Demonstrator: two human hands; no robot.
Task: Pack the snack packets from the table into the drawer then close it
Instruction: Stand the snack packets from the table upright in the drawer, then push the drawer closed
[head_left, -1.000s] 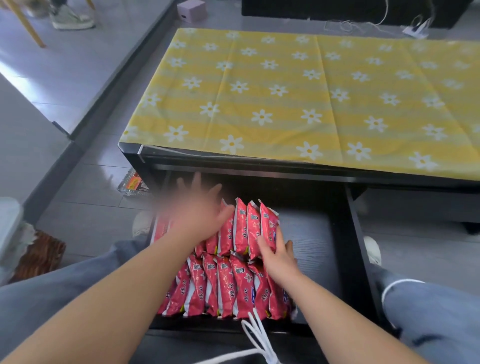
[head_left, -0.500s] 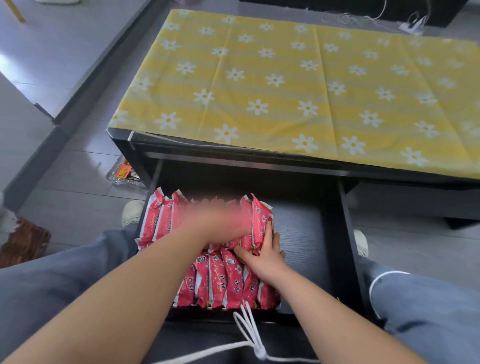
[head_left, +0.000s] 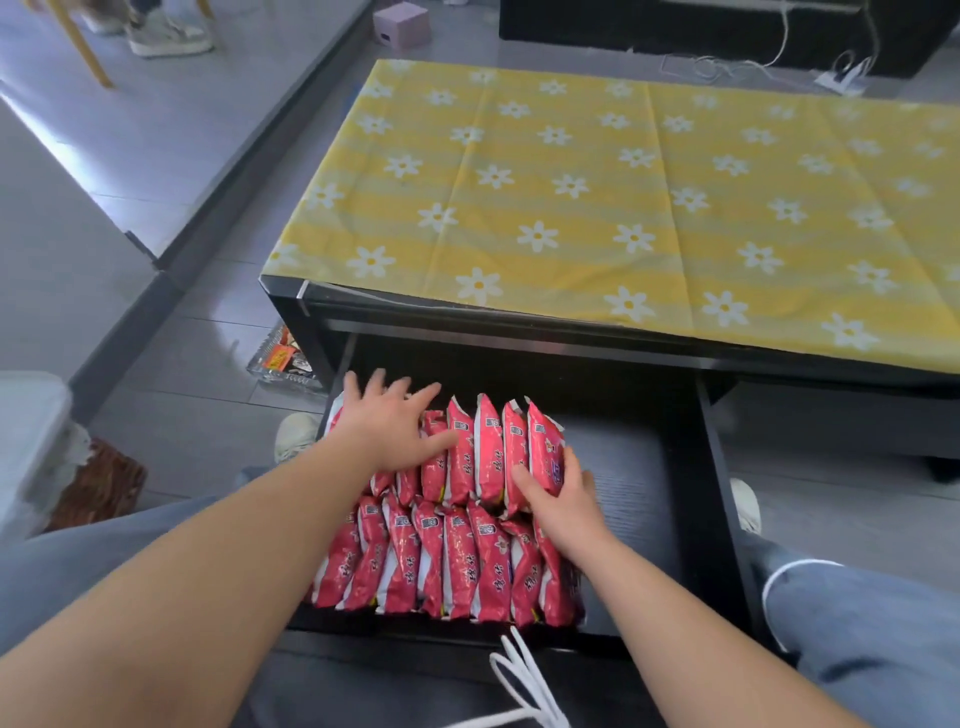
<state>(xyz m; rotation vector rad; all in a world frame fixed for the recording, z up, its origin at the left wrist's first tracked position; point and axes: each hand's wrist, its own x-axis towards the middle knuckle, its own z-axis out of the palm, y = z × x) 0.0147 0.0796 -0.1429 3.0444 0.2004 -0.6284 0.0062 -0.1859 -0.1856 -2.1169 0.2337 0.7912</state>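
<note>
Grey-tiled living room: a low black table (head_left: 467, 325) carries a yellow daisy-print cloth (head_left: 597, 208). Below the table's front edge the drawer (head_left: 628, 467) stands pulled open toward my knees. The pink snack packets (head_left: 488, 452) stand on edge inside it in two rows, filling its left part, while the right part shows bare dark board. My left hand (head_left: 387, 426) lies flat on the back row, fingers spread. My right hand (head_left: 558, 493) clasps the packet at that row's right end, thumb on its face and fingers curled round its far side. A white cord (head_left: 524, 680) loops at the drawer's near edge. A glass tray (head_left: 283, 358) sits on the floor beside the table's left corner.
</note>
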